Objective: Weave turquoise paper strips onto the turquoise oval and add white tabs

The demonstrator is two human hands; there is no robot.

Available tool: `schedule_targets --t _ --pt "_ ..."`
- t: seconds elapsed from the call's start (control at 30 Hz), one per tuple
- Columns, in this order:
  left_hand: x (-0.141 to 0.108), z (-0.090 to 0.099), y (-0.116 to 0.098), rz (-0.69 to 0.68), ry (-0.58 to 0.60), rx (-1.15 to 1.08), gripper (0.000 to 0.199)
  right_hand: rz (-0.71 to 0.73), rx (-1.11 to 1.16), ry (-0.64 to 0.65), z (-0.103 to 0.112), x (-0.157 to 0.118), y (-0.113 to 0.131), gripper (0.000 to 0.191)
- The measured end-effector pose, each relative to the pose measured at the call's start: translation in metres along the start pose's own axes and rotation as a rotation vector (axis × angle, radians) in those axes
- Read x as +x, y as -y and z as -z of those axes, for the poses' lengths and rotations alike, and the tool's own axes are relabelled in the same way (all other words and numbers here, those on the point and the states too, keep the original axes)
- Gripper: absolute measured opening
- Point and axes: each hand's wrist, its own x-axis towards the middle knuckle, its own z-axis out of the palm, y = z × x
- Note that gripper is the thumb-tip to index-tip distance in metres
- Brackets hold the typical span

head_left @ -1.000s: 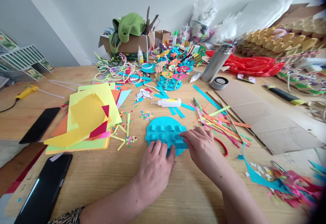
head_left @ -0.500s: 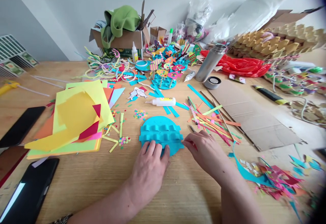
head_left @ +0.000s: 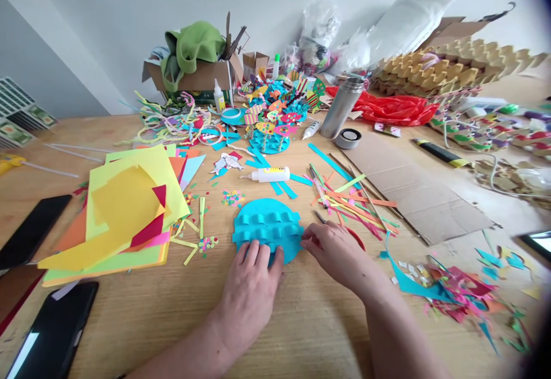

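A round blue paper disc (head_left: 267, 205) lies on the table in front of me, with wavy blue paper strips (head_left: 269, 229) running in rows across it. My left hand (head_left: 255, 273) bears down on the near part of the disc, its curled fingers and thumb around a blue strip mostly hidden below them. At the disc's right edge, my right hand (head_left: 333, 251) has thumb and forefinger pinched together on the paper; the fingertips hide what lies between them. Scissors (head_left: 357, 238) with an orange handle lie partly under the right hand.
Beyond the disc lies a white glue bottle (head_left: 271, 174). Coloured paper sheets (head_left: 124, 201) are piled left, near two phones (head_left: 55, 333). Narrow paper strips (head_left: 353, 198), cardboard (head_left: 426, 184) and scraps (head_left: 460, 293) lie right. A steel flask (head_left: 342, 109) and paper-fish craft (head_left: 275, 120) stand behind.
The view has shifted slightly. My right hand has moved a little left along the disc's edge, and a strip end that stuck out there is no longer visible. The scissors' orange handle now shows.
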Motion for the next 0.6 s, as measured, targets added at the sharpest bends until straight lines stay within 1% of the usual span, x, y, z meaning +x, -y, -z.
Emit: schedule_targets --t 0.33,0.6 --pt "-0.0003 0.0017 -0.0001 0.016 0.021 -0.019 0.036 0.016 0.035 0.04 0.0008 0.0007 0.0002 0.009" --pt "0.0008 0.0032 -0.0002 0.018 0.038 -0.017 0.038 0.099 0.06 -0.032 -0.0016 0.0006 -0.0013 0.013"
